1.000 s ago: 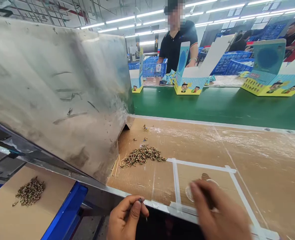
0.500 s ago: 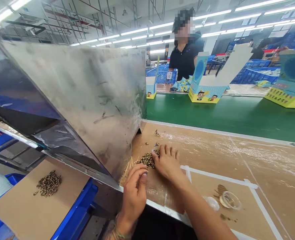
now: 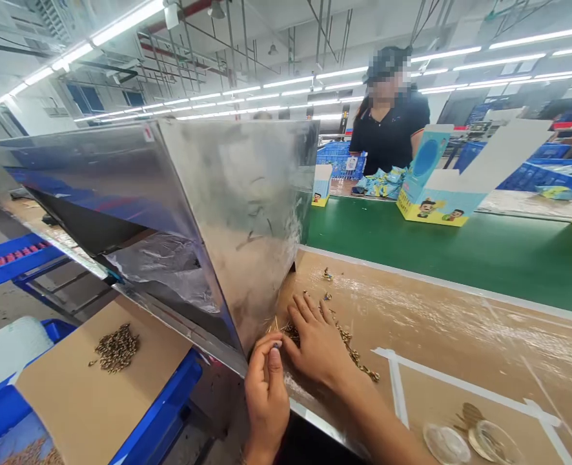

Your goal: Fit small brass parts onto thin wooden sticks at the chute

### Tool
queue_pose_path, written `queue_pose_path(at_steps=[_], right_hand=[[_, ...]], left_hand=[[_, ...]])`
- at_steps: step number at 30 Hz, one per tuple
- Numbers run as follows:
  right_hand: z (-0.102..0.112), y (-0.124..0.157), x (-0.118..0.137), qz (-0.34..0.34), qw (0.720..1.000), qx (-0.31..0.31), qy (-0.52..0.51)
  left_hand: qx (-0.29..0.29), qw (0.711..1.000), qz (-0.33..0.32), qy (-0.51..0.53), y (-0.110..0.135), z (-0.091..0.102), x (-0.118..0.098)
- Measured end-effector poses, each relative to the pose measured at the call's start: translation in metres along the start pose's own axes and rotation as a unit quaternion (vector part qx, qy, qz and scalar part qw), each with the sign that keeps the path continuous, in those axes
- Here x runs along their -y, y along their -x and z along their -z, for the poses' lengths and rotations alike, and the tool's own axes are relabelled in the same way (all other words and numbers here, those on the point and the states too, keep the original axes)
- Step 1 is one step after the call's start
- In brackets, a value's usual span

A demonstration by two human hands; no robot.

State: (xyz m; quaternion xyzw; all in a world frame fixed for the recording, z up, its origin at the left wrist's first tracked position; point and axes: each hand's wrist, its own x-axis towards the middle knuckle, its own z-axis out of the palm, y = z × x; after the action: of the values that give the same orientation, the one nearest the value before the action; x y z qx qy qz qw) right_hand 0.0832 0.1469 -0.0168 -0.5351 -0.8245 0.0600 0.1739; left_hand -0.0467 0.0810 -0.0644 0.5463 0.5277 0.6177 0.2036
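Note:
My right hand lies palm down with fingers spread over a heap of small gold-and-black metal-looking pieces. The hand covers most of the heap; a trail of pieces runs out along its right side. Close by on the left, my left hand is closed, thumb pressed against the curled fingers near the table edge. A tiny bluish-grey spot shows at its fingertips, too small to name. Thin straw-coloured sticks lie just beyond it. Two small coloured pieces sit farther back on the brown tabletop.
A tall metal bin stands at the left. Beyond the table runs a green conveyor belt carrying printed cartons. Another pile rests on cardboard over a blue crate. Clear round tubs are at lower right. A co-worker stands across the belt.
My right hand has moved left over the heap, covering it, and pieces now trail along its right side. My left hand stays closed beside it. The camera view has shifted left and up.

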Motion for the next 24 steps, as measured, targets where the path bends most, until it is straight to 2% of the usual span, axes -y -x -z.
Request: queue_pose_path(at_steps=[3,7,12,16,20,24], right_hand=[[-0.012,0.001,0.008,0.002,1.0,-0.028,-0.006],[-0.026,0.023,0.002,0.009,0.998,-0.063,-0.015],[-0.025,0.043,-0.01,0.02,0.995,-0.093,-0.03],[-0.017,0.032,-0.001,0.031,0.995,-0.089,-0.037],[-0.02,0.017,0.013,0.017,0.996,-0.076,-0.031],[-0.024,0.023,0.011,0.003,0.997,-0.075,-0.022]], left_hand=[[-0.01,1.0,-0.007,0.012,0.007,0.004,0.002],[-0.003,1.0,-0.013,0.028,0.015,0.007,0.003],[0.002,0.999,-0.006,0.047,0.02,0.009,0.006],[0.009,0.998,-0.004,0.058,0.023,0.009,0.008],[-0.016,0.997,0.005,0.069,0.024,0.011,0.01],[-0.03,0.997,0.013,0.074,0.027,0.012,0.013]])
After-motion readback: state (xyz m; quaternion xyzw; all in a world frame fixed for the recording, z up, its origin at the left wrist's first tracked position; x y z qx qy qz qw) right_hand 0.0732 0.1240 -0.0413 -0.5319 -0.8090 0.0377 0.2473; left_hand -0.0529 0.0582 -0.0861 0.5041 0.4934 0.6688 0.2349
